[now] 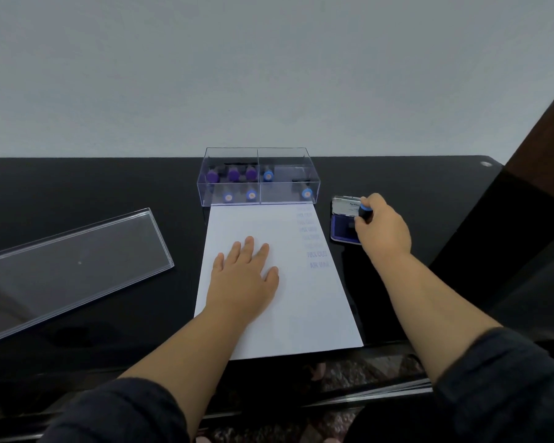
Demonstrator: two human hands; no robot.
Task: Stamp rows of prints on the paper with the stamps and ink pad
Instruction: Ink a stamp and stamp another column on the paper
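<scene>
A white sheet of paper (279,318) lies on the black table, with a column of several faint blue prints (314,244) down its right side. My left hand (242,276) lies flat on the paper, fingers spread. My right hand (383,228) grips a black stamp with a blue top (364,211) and holds it down on the blue ink pad (341,230), whose lid stands open behind it. A clear plastic box (258,177) at the paper's far edge holds several purple-topped and blue-topped stamps.
The box's clear lid (68,270) lies on the table to the left. A plain wall rises behind the table (93,187). A dark wooden panel (538,148) stands at the right. The table's near edge runs just below the paper.
</scene>
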